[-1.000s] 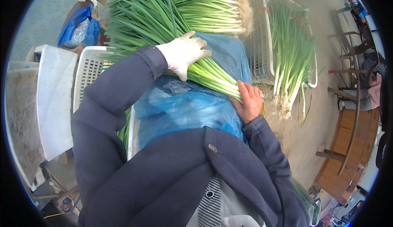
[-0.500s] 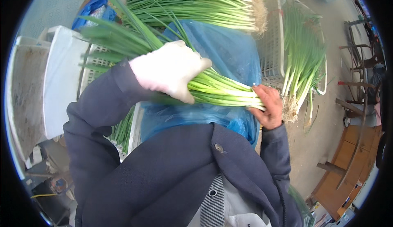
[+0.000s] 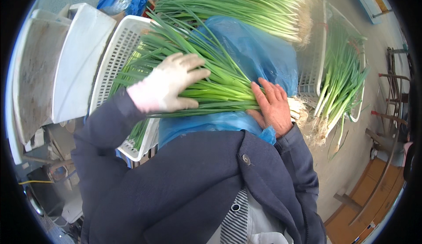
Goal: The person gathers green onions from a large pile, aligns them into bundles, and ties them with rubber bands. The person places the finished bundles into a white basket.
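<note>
A bunch of green onions [image 3: 220, 95] lies across the blue plastic sheet [image 3: 268, 52] in front of me, leaves to the left and pale roots to the right. My left hand [image 3: 171, 83], in a white glove, rests on the green leaves with its fingers spread. On the white stems near the root end lies my bare right hand [image 3: 273, 105], fingers stretched out and thumb apart. The leaf ends reach over a white plastic basket [image 3: 118, 52] on the left, which has more green onions in it.
A large heap of green onions [image 3: 233, 6] lies at the back. To the right, another white basket [image 3: 323, 46] carries loose green onions. White foam boxes [image 3: 79, 63] stand at the far left, near a blue bag [image 3: 125, 0]. Metal racks [image 3: 391, 81] line the right side.
The bunch has come down flat over the sheet and left basket. My left hand has loosened from a grip to spread fingers. My right hand has opened from its hold on the stem ends.
</note>
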`<state>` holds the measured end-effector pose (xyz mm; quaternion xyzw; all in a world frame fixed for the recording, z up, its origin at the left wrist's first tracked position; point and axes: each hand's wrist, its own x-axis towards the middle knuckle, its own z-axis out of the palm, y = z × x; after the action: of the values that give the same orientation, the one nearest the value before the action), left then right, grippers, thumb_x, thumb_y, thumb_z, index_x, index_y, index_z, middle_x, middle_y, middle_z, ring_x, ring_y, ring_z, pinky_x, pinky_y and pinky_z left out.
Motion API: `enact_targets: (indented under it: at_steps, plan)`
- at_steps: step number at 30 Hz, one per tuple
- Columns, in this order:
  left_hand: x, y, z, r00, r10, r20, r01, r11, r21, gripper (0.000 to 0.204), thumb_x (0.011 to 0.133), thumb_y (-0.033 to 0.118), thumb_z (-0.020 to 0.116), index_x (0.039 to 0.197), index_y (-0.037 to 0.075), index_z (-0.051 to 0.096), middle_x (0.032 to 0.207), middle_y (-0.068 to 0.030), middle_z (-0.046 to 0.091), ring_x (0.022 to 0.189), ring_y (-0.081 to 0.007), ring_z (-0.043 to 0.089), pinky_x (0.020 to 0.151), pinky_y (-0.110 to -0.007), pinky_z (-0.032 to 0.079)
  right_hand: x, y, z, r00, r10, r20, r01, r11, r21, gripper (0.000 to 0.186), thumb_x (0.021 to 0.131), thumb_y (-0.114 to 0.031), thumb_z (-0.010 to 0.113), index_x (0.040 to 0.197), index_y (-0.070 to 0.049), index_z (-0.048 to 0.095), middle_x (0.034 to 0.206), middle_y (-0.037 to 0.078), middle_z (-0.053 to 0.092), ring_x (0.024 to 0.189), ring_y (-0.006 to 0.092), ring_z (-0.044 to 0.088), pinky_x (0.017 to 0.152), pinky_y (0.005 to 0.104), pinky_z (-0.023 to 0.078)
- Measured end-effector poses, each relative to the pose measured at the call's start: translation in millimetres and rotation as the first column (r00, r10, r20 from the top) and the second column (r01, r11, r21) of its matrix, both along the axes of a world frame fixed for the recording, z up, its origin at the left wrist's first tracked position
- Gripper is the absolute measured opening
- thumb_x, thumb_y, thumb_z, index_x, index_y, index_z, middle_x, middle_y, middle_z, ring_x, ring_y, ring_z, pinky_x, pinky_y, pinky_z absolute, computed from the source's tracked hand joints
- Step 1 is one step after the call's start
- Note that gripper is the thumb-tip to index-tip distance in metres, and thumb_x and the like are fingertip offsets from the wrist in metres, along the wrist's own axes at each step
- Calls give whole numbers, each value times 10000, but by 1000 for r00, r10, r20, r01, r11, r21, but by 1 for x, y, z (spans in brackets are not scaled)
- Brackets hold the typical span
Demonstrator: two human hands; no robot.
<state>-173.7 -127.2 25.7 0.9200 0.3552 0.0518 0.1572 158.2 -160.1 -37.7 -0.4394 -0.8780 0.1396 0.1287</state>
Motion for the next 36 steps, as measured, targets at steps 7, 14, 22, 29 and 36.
enact_targets:
  at_steps: [7, 14, 22, 29, 36]
  plan:
    - [11, -42, -38, 947, 264, -181, -239, 960, 148, 718, 640, 139, 770, 1309, 43, 527, 1124, -142, 575, 1082, -323, 562, 949, -445, 441, -6, 14, -15, 986, 153, -72, -156, 987, -36, 787, 767, -418, 758, 1416, -82, 466, 1421, 191, 466, 1265, 361, 486, 1017, 489, 381]
    - [12, -31, -24, 949, 257, -183, -197, 935, 294, 457, 666, 77, 677, 1121, 107, 646, 815, -35, 574, 743, -234, 588, 683, -374, 456, -12, 21, -22, 982, 146, -122, -151, 988, -35, 758, 808, -408, 742, 1405, -43, 452, 1324, 203, 552, 1162, 361, 569, 932, 460, 463]
    - [13, 21, -20, 937, 279, -211, -174, 895, 410, 498, 738, 64, 629, 1232, 112, 591, 1074, -90, 600, 1028, -278, 595, 902, -426, 460, -19, 23, -29, 978, -49, -201, 45, 999, -23, 670, 807, -336, 759, 1328, -16, 486, 957, 158, 661, 809, 342, 653, 704, 415, 526]
    - [-22, 4, 6, 893, 291, -344, -292, 955, 49, 895, 652, 254, 825, 1434, 76, 428, 1386, -215, 480, 1323, -385, 434, 1115, -512, 318, -28, 33, -26, 999, -18, 27, 19, 1000, -17, 750, 781, -488, 735, 1333, -40, 496, 915, 115, 630, 759, 295, 626, 675, 423, 506]
    - [46, 22, -14, 998, 38, 53, -49, 973, 225, 315, 805, 229, 728, 1104, 141, 676, 1178, -85, 633, 1175, -285, 574, 1012, -453, 440, -39, 41, -30, 984, 19, 178, -10, 998, -56, 814, 790, -594, 683, 1316, -2, 494, 872, 130, 633, 809, 297, 636, 692, 432, 503]
